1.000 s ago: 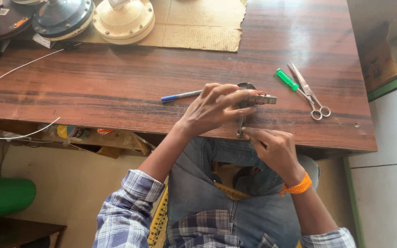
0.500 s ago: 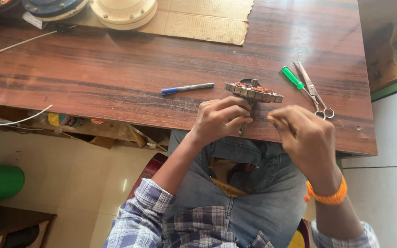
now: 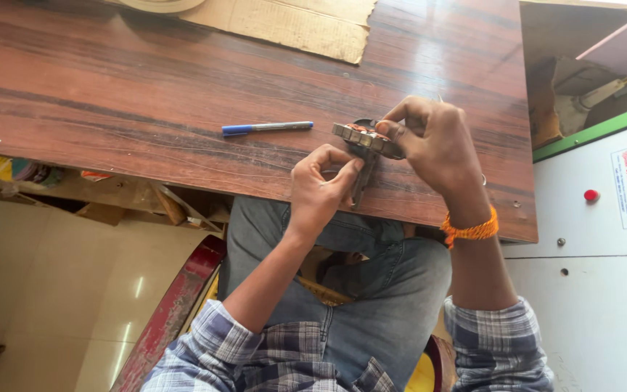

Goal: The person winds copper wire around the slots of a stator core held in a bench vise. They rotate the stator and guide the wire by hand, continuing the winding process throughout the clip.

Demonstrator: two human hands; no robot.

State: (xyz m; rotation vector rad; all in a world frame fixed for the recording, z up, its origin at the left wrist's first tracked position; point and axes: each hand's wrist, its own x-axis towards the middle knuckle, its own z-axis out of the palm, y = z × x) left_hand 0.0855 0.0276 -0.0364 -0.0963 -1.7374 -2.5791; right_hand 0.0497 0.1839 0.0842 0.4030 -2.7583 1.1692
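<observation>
Item: round wound metal part, near the wooden table's front edge; I see my right hand pinching its rim. Left hand, fingers curled, grips the dark tool beneath it. Blue pen lies left of the part.

Your left hand pinches with curled fingers; your right hand arches over, fingertips gripping, wrists close together.

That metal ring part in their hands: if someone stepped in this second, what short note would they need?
Left hand: pinching a dark tool that hangs below the ring.
Right hand: gripping the round wound metal part from the far side, at the front edge of the wooden table.
Blue pen lies on the table to the left, untouched.
Done: part is held firm, tool is on it.
Left: how far the work has got cannot be told.
</observation>
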